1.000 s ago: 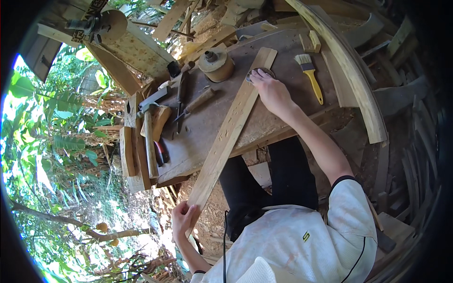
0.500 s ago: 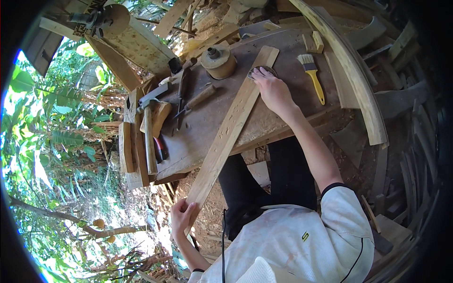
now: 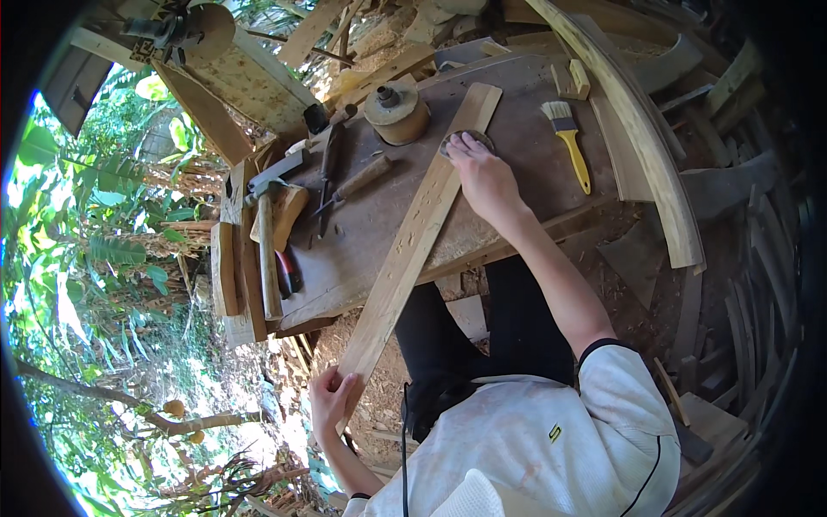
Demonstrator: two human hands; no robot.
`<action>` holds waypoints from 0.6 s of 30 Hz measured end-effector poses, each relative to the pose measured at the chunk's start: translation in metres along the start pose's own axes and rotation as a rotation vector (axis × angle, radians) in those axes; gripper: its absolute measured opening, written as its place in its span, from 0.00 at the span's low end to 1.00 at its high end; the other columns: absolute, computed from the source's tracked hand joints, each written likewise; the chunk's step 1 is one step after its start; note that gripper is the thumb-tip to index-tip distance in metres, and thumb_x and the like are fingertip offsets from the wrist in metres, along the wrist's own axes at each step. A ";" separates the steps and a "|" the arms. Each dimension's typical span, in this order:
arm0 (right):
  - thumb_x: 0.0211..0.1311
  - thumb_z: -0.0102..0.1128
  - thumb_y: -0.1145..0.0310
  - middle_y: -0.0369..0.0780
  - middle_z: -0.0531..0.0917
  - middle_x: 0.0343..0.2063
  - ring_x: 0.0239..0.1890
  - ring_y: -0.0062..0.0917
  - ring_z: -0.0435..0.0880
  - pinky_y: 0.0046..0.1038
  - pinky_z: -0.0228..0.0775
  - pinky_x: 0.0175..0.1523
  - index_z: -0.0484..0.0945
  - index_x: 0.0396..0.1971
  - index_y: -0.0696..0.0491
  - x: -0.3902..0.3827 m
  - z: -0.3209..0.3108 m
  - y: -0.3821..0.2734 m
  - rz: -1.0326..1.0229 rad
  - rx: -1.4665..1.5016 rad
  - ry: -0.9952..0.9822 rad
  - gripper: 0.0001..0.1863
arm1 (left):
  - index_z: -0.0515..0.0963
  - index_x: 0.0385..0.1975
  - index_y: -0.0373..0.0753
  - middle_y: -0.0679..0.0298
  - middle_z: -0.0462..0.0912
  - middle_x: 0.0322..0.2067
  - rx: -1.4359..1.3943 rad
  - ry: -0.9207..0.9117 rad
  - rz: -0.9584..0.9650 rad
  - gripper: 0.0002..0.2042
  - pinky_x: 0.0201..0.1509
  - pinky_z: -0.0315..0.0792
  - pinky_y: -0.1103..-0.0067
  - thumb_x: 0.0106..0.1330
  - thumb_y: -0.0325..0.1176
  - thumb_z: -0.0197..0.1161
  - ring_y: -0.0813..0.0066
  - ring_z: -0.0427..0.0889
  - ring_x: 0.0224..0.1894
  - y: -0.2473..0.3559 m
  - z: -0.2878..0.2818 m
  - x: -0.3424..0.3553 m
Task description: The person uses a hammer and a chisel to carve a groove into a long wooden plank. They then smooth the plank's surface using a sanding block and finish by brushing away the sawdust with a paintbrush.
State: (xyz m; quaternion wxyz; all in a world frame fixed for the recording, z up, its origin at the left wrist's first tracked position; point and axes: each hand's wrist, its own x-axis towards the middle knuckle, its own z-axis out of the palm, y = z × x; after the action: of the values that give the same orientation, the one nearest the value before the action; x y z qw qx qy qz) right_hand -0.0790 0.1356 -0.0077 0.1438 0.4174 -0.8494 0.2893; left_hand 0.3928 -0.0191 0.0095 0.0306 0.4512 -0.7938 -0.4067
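Observation:
A long wooden board (image 3: 398, 263) with small carved marks lies slantwise across the workbench (image 3: 336, 267), its near end jutting past the front edge. My left hand (image 3: 329, 399) grips that near end, thumb on top and the other fingers partly hidden at its edge. Toward the far end, my right hand (image 3: 484, 177) presses a flat, round sanding disc (image 3: 450, 138) onto the board's face. Fingers cover most of the disc. To the right of this hand lies a paintbrush (image 3: 568, 146) with a yellow handle.
On the bench's left are a hammer (image 3: 269, 246), a wooden-handled chisel (image 3: 362, 181) and red-handled pliers (image 3: 287, 271). A round wooden block (image 3: 398, 116) stands at the back. A long curved timber (image 3: 637, 129) spans the right side. A machine with a disc (image 3: 207, 36) stands far left.
My right hand has slid the sanding disc a little toward me and left along the board. My left hand keeps its grip on the near end.

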 end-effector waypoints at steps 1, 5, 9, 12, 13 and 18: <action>0.70 0.54 0.75 0.49 0.84 0.59 0.68 0.40 0.78 0.35 0.72 0.72 0.81 0.56 0.62 -0.003 0.000 -0.008 -0.015 0.007 -0.007 0.17 | 0.77 0.25 0.32 0.71 0.67 0.15 0.003 0.011 0.004 0.17 0.23 0.54 0.76 0.65 0.37 0.75 0.85 0.61 0.20 0.001 0.003 -0.001; 0.69 0.54 0.77 0.49 0.82 0.62 0.69 0.39 0.78 0.33 0.69 0.74 0.79 0.59 0.64 -0.026 0.006 -0.043 -0.115 0.042 -0.075 0.20 | 0.76 0.26 0.32 0.69 0.66 0.15 0.050 0.032 0.038 0.18 0.24 0.55 0.75 0.66 0.40 0.75 0.82 0.61 0.21 0.030 0.018 0.003; 0.68 0.55 0.76 0.49 0.82 0.62 0.70 0.39 0.77 0.35 0.68 0.75 0.80 0.58 0.63 -0.058 0.008 -0.088 -0.232 0.133 -0.126 0.20 | 0.77 0.27 0.31 0.64 0.68 0.16 0.081 0.079 0.083 0.19 0.25 0.59 0.73 0.67 0.42 0.74 0.78 0.62 0.21 0.058 0.037 0.010; 0.69 0.54 0.75 0.50 0.82 0.62 0.70 0.39 0.77 0.36 0.69 0.74 0.81 0.57 0.62 -0.065 -0.004 -0.102 -0.241 0.213 -0.173 0.19 | 0.80 0.31 0.30 0.61 0.76 0.18 0.132 0.094 0.067 0.20 0.26 0.65 0.73 0.63 0.45 0.77 0.76 0.71 0.21 0.075 0.042 0.013; 0.70 0.54 0.75 0.51 0.82 0.61 0.69 0.39 0.77 0.36 0.70 0.73 0.81 0.57 0.61 -0.065 -0.003 -0.096 -0.226 0.251 -0.182 0.19 | 0.80 0.32 0.30 0.60 0.78 0.19 0.140 0.090 0.055 0.21 0.27 0.67 0.74 0.61 0.45 0.79 0.75 0.73 0.21 0.092 0.041 0.009; 0.71 0.53 0.75 0.54 0.82 0.60 0.65 0.40 0.82 0.35 0.78 0.66 0.82 0.57 0.60 -0.044 -0.001 -0.059 -0.116 0.226 -0.197 0.18 | 0.82 0.46 0.28 0.59 0.82 0.24 0.276 0.067 0.242 0.34 0.32 0.75 0.74 0.47 0.50 0.86 0.70 0.80 0.24 0.076 0.028 -0.011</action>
State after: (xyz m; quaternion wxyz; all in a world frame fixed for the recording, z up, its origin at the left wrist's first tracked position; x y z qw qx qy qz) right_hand -0.0055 0.1353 -0.0063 0.0282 0.5056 -0.7959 0.3320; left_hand 0.3347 0.0261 0.0456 0.0435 0.3658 -0.8890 -0.2720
